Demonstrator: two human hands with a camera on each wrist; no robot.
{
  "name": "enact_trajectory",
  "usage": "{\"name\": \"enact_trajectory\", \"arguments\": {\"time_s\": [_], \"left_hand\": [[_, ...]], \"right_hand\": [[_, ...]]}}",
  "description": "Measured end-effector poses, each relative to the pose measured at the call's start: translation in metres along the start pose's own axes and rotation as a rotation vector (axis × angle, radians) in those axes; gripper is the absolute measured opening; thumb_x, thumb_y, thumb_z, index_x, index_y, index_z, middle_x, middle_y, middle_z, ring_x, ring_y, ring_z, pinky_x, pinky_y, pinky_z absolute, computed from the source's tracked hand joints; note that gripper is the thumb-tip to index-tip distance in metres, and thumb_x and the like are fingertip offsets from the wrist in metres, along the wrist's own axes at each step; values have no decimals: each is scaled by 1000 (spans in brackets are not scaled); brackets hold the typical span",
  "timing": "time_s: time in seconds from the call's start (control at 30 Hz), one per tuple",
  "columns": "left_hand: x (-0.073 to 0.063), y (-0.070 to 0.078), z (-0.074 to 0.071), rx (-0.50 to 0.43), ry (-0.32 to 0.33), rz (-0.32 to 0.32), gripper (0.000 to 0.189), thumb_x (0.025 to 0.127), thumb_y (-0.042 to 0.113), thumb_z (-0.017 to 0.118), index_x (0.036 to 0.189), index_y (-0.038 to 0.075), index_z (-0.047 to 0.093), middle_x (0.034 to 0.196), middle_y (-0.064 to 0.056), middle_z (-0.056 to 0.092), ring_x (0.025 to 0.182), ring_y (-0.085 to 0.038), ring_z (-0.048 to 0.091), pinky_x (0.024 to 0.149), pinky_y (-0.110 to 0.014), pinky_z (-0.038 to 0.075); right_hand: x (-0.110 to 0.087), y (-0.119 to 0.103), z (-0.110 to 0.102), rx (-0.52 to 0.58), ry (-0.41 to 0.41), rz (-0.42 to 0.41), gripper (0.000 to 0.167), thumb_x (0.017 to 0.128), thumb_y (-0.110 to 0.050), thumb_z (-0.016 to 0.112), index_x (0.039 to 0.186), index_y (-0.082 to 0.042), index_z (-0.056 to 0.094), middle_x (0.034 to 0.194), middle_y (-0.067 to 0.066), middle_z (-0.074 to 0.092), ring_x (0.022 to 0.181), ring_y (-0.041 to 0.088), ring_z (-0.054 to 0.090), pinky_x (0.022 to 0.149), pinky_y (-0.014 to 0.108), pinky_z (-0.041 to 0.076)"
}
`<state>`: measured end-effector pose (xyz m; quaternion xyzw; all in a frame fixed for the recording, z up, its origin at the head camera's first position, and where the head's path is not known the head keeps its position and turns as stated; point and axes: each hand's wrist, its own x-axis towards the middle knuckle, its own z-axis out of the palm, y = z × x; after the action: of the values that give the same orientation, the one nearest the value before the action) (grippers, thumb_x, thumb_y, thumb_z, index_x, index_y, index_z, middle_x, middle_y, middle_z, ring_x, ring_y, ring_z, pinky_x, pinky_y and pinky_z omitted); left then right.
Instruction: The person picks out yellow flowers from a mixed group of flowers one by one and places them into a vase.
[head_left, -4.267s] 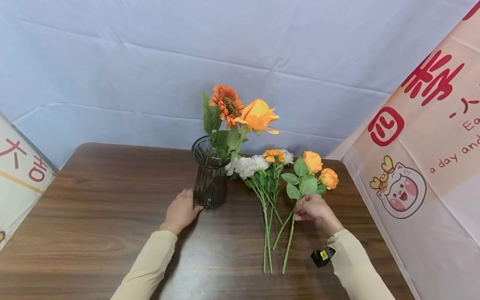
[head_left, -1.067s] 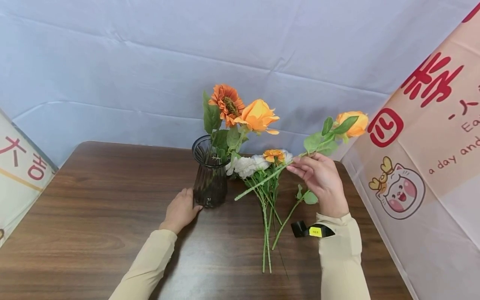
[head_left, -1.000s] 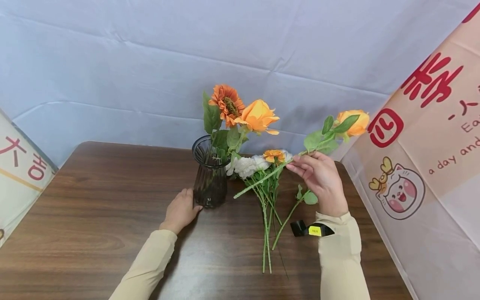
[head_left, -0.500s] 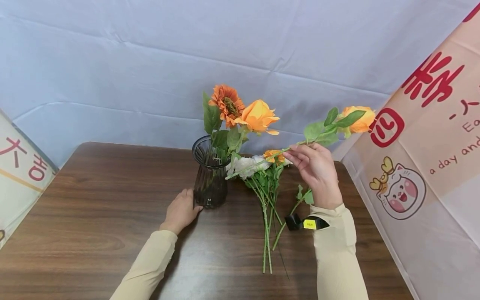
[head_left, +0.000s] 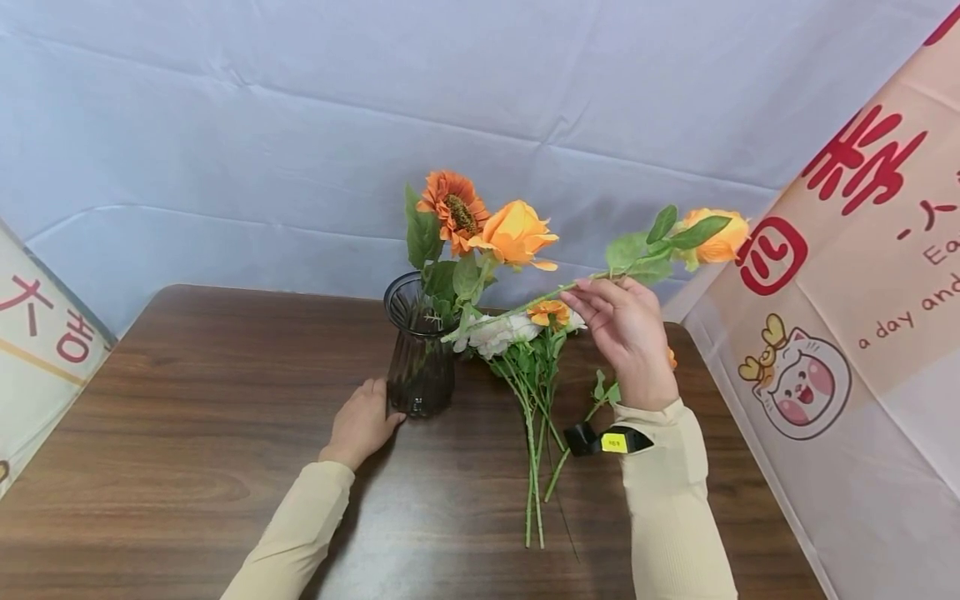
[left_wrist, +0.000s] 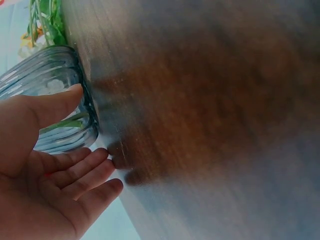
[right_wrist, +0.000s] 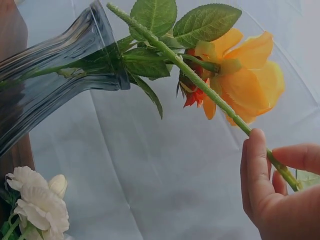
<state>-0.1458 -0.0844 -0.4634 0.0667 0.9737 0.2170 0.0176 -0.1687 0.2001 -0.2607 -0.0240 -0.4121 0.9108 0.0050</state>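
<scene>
A dark, clear ribbed glass vase [head_left: 422, 367] stands upright on the table, with an orange sunflower [head_left: 454, 212] and a large orange rose [head_left: 516, 233] in it. My left hand [head_left: 363, 423] rests on the table against the vase's base; in the left wrist view its fingers are loosely extended and the thumb lies across the glass. My right hand [head_left: 626, 333] pinches the green stem of another orange rose [head_left: 716, 235], with its bloom up to the right. In the head view the stem's cut end overlaps the vase rim's right side; in the right wrist view it appears near the mouth.
White flowers [head_left: 495, 335] and a small orange flower [head_left: 549, 313] lie right of the vase, stems toward me. A further orange bloom [head_left: 672, 358] lies mostly hidden behind my right wrist. A pale cloth wall [head_left: 300, 150] hangs behind the brown table [head_left: 195, 433].
My right hand has picked an orange rose off the table, raised it and shifted left, bringing the stem's end to the vase rim. The left hand and vase have stayed put.
</scene>
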Motion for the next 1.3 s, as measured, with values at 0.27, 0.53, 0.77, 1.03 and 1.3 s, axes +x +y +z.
{"name": "enact_trajectory", "arguments": {"time_s": [0.27,0.53,0.77,1.03,1.3], "left_hand": [[0,0,0,-1,1,-4,62,83,27,68,125,-11,44,116,-24,51,107,-36,51,87,-46,45],[0,0,0,-5,5,-3,62,82,26,69,125,-11,44,115,-24,51,106,-36,52,86,-46,45],[0,0,1,-6,1,-3,63,82,27,69,125,-12,44,116,-25,51,107,-36,51,86,-46,45],[0,0,1,-8,16,4,62,81,27,69,123,-11,45,112,-23,52,104,-36,52,85,-46,46],[0,0,1,-8,19,2,61,82,27,69,122,-12,46,111,-23,53,102,-35,53,84,-46,46]], "right_hand": [[2,5,5,-22,11,-13,28,87,14,46,68,-1,32,71,18,58,67,27,64,76,37,53],[5,11,9,-24,22,-33,22,86,15,45,74,1,33,72,18,56,65,26,64,75,36,54],[6,11,13,-73,58,-49,18,86,16,44,80,3,34,72,17,55,63,25,63,76,35,53],[7,18,16,-166,40,-83,13,85,19,44,87,7,41,70,15,57,62,23,65,77,34,53],[6,22,21,-232,-10,-129,14,84,19,49,90,6,48,71,13,59,68,22,65,79,38,52]]}}
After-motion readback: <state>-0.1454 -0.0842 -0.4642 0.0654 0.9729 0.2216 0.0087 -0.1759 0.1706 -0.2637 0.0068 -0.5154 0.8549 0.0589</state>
